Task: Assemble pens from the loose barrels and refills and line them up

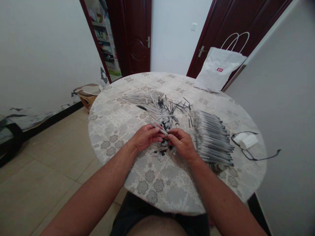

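Observation:
Between my two hands is a slim, pale pen barrel (157,126), slanting down to the right. My left hand (146,136) is closed around its middle with thumb and fingers. At the barrel's lower right end, the fingers of my right hand (180,141) pinch together; any small part there is hidden. Beneath and beyond the hands lie loose black and white pen parts (167,123). Farther back rests a pile of pale barrels (137,97), with thin dark refills (180,105) scattered to its right.
Right of my hands, a stack of pens (214,137) lies in rows. Black-framed glasses (253,159) and white rolls (248,141) are near the right edge of the round table (113,131). A white paper bag (218,70) stands at the back right.

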Available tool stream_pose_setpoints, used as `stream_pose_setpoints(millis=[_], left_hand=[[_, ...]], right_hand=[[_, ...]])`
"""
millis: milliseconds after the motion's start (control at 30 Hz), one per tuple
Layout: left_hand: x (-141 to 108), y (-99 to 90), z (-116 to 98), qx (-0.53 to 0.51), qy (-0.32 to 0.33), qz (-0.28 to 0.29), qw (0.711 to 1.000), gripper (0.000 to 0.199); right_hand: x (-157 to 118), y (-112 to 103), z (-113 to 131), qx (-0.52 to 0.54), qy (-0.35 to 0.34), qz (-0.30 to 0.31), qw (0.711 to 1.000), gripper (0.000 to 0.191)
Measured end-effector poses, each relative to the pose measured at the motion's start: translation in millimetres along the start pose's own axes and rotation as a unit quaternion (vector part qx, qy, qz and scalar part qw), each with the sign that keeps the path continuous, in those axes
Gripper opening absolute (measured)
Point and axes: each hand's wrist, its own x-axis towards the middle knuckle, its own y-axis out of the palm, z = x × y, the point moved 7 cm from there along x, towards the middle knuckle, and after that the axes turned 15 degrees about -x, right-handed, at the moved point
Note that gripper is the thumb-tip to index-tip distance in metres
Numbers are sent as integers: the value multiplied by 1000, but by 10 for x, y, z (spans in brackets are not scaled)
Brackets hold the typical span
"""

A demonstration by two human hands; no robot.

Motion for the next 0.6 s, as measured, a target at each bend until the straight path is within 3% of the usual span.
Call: stream_pose_setpoints(millis=[100,200,300,433,600], left_hand=[[24,-74,-67,-51,33,-45,997,15],[44,-172,-155,-93,75,-93,988,10],[52,-211,-207,-113,96,-112,983,8],[51,-208,-216,-111,96,-116,982,9],[53,-201,-204,-100,96,-113,984,12]], right_hand=[[32,-256,36,-110,-14,-91,990,23],[53,-465,101,-302,-62,-140,941,21],[74,-444,45,-433,-88,-58,895,20],[31,-297,-70,-487,-87,63,867,20],[3,-167,-99,-508,-75,111,851,24]])
